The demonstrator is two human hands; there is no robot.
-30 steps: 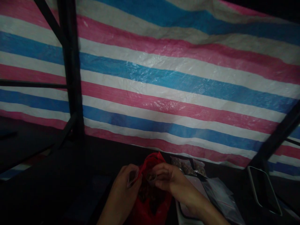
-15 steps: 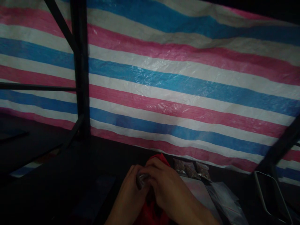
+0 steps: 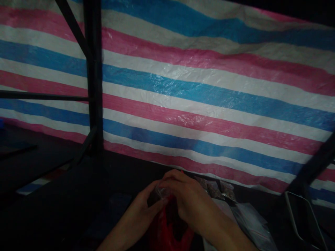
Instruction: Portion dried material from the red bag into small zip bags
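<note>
Both hands meet low in the middle of the head view, above an open red plastic bag [image 3: 163, 230]. Between them is a small clear plastic bag [image 3: 161, 191], its shiny film bunched up. My left hand [image 3: 142, 211] is closed on it from the left, thumb pointing toward the other hand. Bent over from the right, my right hand [image 3: 187, 197] pinches the same film with fingers curled. What the clear bag contains is hidden by the fingers. The red bag hangs below the hands, its dark opening showing.
Right of my hands lie several small zip bags [image 3: 214, 190] with brownish contents. A pale flat object [image 3: 222, 207] is partly under my right forearm. Clear flat bags [image 3: 252, 223] and a phone-like device [image 3: 305, 219] are farther right. A striped plastic sheet [image 3: 204, 90] hangs behind, beside a dark metal post [image 3: 94, 76].
My left hand has turned and opened out a little to the left, still at the clear film. More of the red bag's opening shows. The view has shifted slightly.
</note>
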